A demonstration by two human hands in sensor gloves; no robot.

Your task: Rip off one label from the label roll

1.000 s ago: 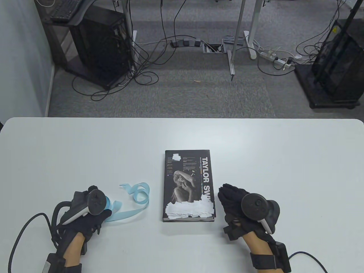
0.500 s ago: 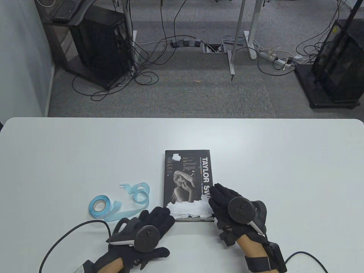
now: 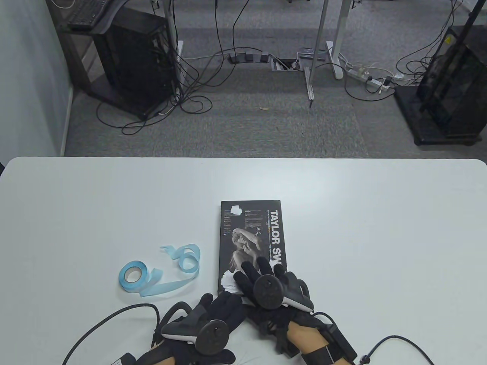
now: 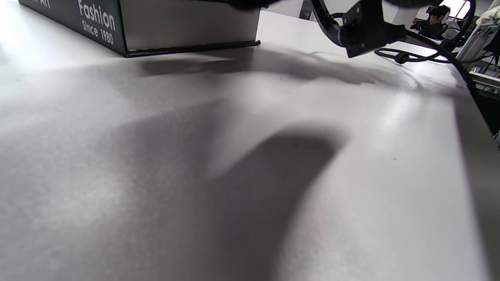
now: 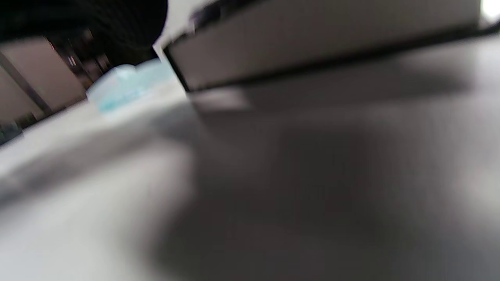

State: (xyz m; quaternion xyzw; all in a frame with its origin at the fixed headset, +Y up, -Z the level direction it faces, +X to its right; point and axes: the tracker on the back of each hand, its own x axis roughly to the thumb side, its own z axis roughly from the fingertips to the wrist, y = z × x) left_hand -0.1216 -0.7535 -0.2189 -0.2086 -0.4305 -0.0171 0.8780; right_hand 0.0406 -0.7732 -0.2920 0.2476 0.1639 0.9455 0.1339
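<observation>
Right hand (image 3: 266, 291) has slid left onto the near end of the book (image 3: 249, 232), covering the white labels (image 3: 227, 280); left hand (image 3: 213, 317) shifted right, close beside it. Right fingers (image 3: 262, 266) lie spread flat on the cover, grasping nothing. Left fingers (image 3: 205, 302) extended, empty. Label roll (image 3: 132, 276) sits on the surface (image 3: 380, 228), well left of both hands' fingers, untouched.

Label roll (image 3: 132, 276) sits on surface (image 3: 380, 228), left of book (image 3: 251, 232). Right hand (image 3: 266, 283) rests on book's near end; left hand (image 3: 217, 315) just beside it.
</observation>
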